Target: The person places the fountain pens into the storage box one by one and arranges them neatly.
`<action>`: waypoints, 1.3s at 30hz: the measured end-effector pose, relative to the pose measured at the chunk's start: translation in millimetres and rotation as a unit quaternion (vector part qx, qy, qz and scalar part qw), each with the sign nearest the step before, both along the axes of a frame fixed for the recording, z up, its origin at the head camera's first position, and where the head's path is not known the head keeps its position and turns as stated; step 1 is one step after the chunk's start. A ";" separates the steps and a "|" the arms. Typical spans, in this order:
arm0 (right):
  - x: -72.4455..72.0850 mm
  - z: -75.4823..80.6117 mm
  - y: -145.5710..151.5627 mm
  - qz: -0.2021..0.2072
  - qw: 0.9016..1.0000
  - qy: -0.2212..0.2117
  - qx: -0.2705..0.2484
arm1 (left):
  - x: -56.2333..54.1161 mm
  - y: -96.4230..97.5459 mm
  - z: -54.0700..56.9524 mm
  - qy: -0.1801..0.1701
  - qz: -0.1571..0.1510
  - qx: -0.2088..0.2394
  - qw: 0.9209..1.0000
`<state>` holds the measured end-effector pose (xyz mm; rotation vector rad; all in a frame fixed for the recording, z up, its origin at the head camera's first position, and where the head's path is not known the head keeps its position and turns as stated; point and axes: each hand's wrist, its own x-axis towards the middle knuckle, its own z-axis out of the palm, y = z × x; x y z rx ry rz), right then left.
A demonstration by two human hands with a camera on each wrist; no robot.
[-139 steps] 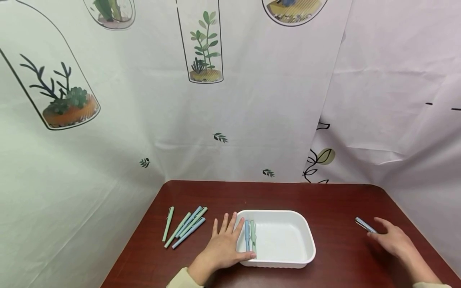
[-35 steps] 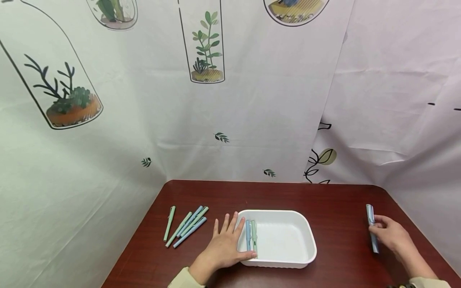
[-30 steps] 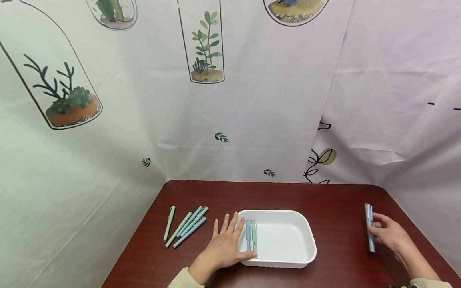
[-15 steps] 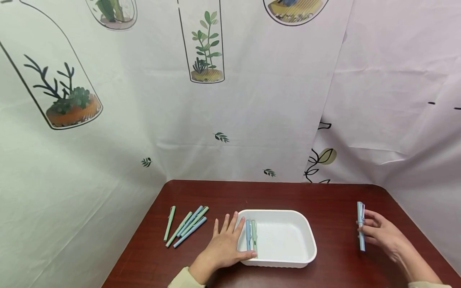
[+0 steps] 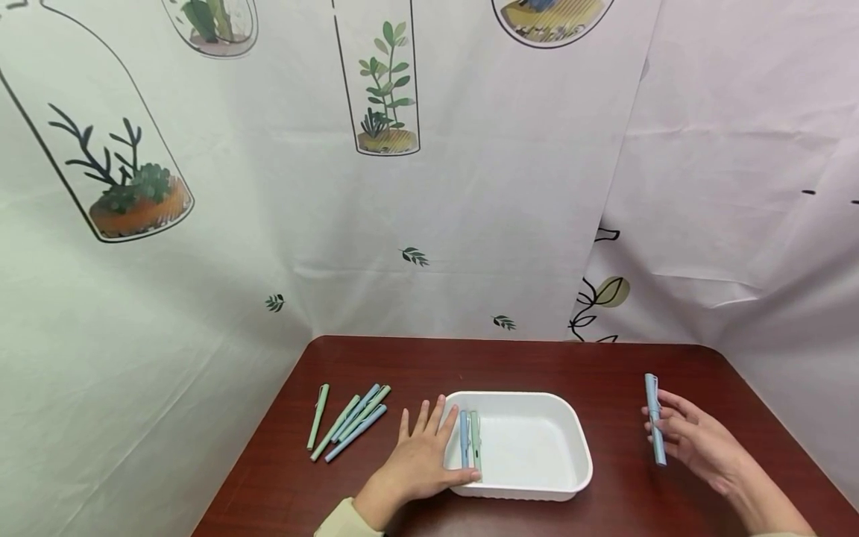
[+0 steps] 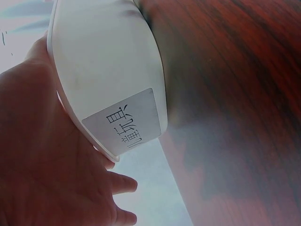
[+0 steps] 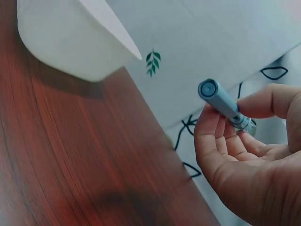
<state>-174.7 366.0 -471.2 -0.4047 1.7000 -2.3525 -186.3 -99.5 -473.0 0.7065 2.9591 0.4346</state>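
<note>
In the head view my left hand [image 5: 417, 461] lies with spread fingers over the left edge of a white plastic tray [image 5: 537, 447], its thumb over the front rim. Inside, a blue pen [image 5: 464, 436] and a green pen [image 5: 476, 440] lie side by side along the left wall. To the right of the tray, my right hand [image 5: 701, 441] pinches a light blue capped pen [image 5: 654, 414] between thumb and fingers, clip end away from me. The right wrist view shows this blue pen [image 7: 221, 101] raised off the table, end toward the camera.
Left of the tray, several green and blue pens lie on the dark red table [image 5: 604, 373]; one green pen [image 5: 318, 418] is apart from the crossed pile [image 5: 352, 425]. A label [image 6: 124, 123] is on the tray's outer wall. White printed cloth [image 5: 470, 224] hangs behind.
My right hand first reached to a pen on the right side of the table, then gripped it, turned it lengthwise, lifted it and brought it left toward the tray. My left hand stayed put.
</note>
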 end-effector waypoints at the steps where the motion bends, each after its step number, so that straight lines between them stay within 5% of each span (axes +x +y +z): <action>1: -0.1 0.4 -2.3 0.008 1.000 -0.001 -0.009 | 0.2 -0.1 0.0 0.000 0.000 0.000 1.000; 23: -0.2 8.1 -52.4 0.076 0.997 0.001 -0.030 | -0.4 -1.0 -1.9 0.010 -0.005 -0.003 1.000; 39: -1.0 11.3 -93.4 0.010 0.996 -0.050 0.078 | -0.5 -1.5 -1.3 0.017 -0.004 -0.008 1.000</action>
